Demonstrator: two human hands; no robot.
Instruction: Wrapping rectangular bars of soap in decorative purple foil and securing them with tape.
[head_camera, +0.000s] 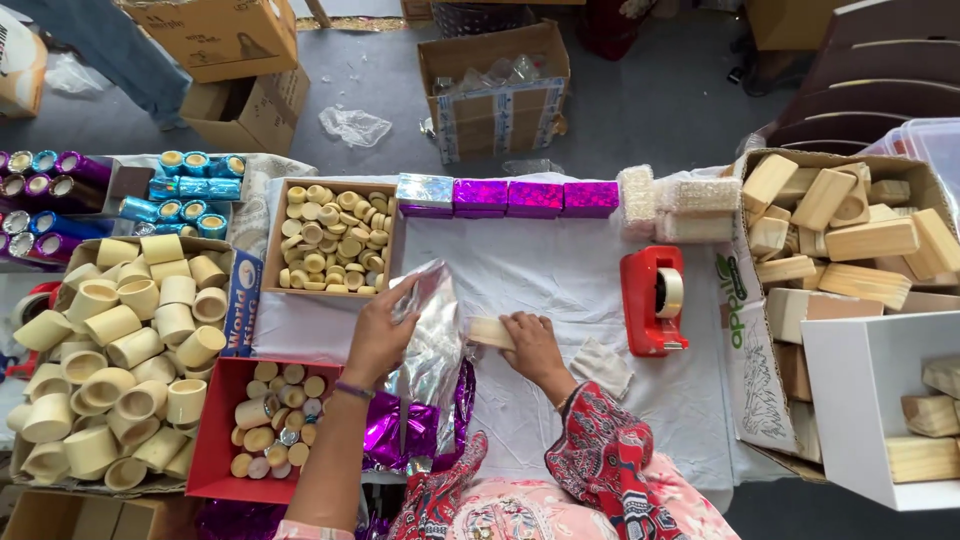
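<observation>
Worktable, head view, listed left to right. Far left: foil-wrapped cylinders (190, 188) in blue and purple, lying in rows; below them an open carton of bare bamboo cups (120, 350), heaped loose. Next: a red tray (215, 440) holding short wooden rounds, some already foiled, and above it a shallow brown box of wooden discs (335, 238). Centre-left: left hand (378, 338), fingers closed on the upper edge of a sheet of silver foil (430, 340), lifting it off a stack of purple foil sheets (415, 425) at the table's near edge. Centre: right hand (535, 345), fingers curled down and pressed on a small wooden block (490, 332), which lies on the white table cloth (540, 265) just beside the silver sheet, touching its right edge. Step in hand, as judged — the start of wrapping, block set at the foil's margin and no fold yet made. The next move seems to call for the sheet laid flat and taut, the block squared to its edge. Behind: a row of finished purple-foiled blocks (510, 197). Right: red tape dispenser (652, 300), within reach — then a carton of plain wooden blocks (850, 240).
</observation>
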